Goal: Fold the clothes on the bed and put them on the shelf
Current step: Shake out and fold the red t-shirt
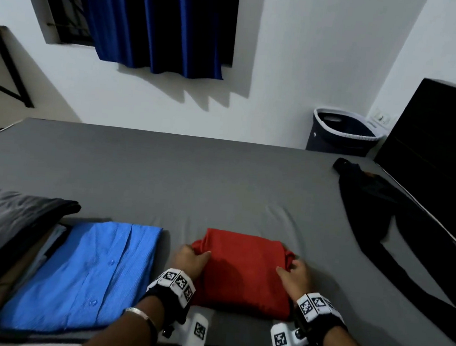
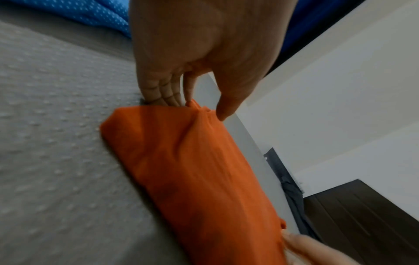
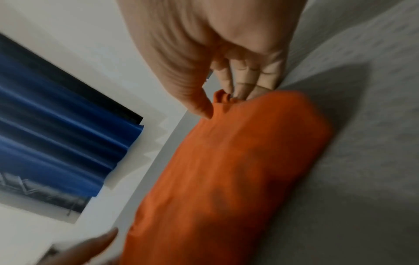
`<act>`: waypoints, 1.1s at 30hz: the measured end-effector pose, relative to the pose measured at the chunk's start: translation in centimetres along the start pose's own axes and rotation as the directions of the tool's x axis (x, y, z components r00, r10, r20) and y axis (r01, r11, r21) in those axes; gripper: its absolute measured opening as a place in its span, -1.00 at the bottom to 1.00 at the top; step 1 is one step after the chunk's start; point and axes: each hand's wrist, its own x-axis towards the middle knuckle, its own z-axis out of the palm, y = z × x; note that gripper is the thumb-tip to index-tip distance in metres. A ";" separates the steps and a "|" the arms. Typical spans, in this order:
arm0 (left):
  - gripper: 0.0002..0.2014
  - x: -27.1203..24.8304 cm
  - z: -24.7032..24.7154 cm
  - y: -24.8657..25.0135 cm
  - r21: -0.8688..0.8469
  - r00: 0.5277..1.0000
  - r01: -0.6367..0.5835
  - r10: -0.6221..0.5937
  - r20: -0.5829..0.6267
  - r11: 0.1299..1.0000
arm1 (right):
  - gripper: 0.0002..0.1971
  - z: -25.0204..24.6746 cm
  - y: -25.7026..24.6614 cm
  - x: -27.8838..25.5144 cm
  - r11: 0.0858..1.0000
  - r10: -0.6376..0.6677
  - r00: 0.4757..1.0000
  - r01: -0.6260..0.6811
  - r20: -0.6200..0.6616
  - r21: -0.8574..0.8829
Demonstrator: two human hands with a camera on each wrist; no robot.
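Both hands grip the folded red garment (image 1: 243,268) at the bed's (image 1: 165,178) near edge.
Left hand (image 1: 190,260) and right hand (image 1: 293,275) each pinch a bunched side, thumb on top and fingers tucked under; lifting from such small pinches could let the loose middle sag and the fold unravel, or bump the blue shirt (image 1: 83,273) just beside it.

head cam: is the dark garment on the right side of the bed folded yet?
No. The dark garment lies spread out and unfolded along the bed, apart from the folded red garment at both hands.
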 end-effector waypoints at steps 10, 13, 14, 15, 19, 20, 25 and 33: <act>-0.65 0.4 -0.1 0.2 -0.085 0.982 0.130 -0.116 0.152 0.988 | -0.67 0.3 0.1 0.7 0.982 0.157 0.979 -0.168 0.130 0.082; -0.73 0.6 0.3 0.0 -0.201 0.981 0.108 -0.071 0.182 0.974 | -0.80 0.6 0.5 0.0 0.993 0.077 0.984 -0.089 0.160 0.072; -0.79 0.4 0.5 0.1 -0.243 0.983 0.089 -0.046 0.177 0.966 | -0.83 0.6 0.4 -0.2 0.995 0.057 0.984 -0.070 0.168 0.068; -0.84 0.3 0.8 0.2 -0.282 0.986 0.071 -0.025 0.163 0.957 | -0.86 0.5 0.4 -0.4 0.996 0.035 0.984 -0.050 0.172 0.080; -0.77 1.0 2.3 -0.5 -0.435 0.978 0.063 0.032 0.206 0.898 | -0.82 0.5 0.5 -0.6 0.990 0.003 0.982 -0.030 0.190 0.139; -0.73 1.6 2.8 -1.1 -0.456 0.973 0.087 0.023 0.229 0.886 | -0.82 0.4 0.5 -0.8 0.986 0.025 0.979 -0.056 0.200 0.155; -0.82 1.1 2.2 -1.8 -0.544 0.952 0.227 -0.065 0.300 0.808 | -0.81 0.0 0.6 -1.4 0.948 0.068 0.960 -0.148 0.273 0.282; -0.87 0.4 0.4 0.1 -0.597 0.942 0.218 -0.006 0.336 0.772 | -0.73 -1.6 -0.9 -1.8 0.931 -0.017 0.974 -0.067 0.227 0.359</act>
